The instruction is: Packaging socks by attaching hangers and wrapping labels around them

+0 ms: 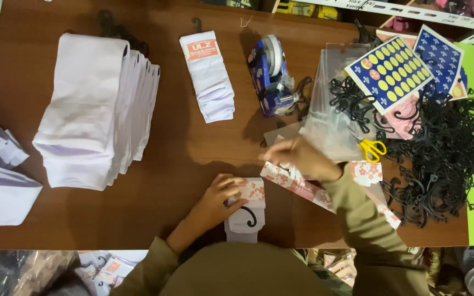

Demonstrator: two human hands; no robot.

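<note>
Hidden: the right hand was blurred; whether anything was pinched could not be told.
Left hand: the left hand was pressed, fingers curled, on the folded sock at the near table edge, beside its black hook.
Labels: floral paper bands were laid under the right hand.
Sheets: blue sticker sheets were seen far right.
Stack: white socks were piled left.

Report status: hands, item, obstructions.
Left hand pressing folded sock pack with black hook. Right hand blurred over label cards. Nothing between them.

Long olive-green sleeves, seemingly knit.
</note>
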